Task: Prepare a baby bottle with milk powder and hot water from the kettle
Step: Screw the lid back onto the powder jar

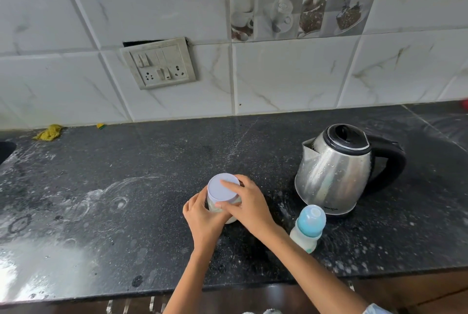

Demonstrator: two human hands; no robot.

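head view: left hand [202,215] grips clear round jar [222,208]; right hand [247,202] clamps smooth white lid [223,191].

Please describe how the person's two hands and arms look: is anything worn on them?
Both forearms are bare. The left hand and right hand show no rings, watch or gloves. Only a light, pale patterned sleeve edge shows at the right arm's upper end.
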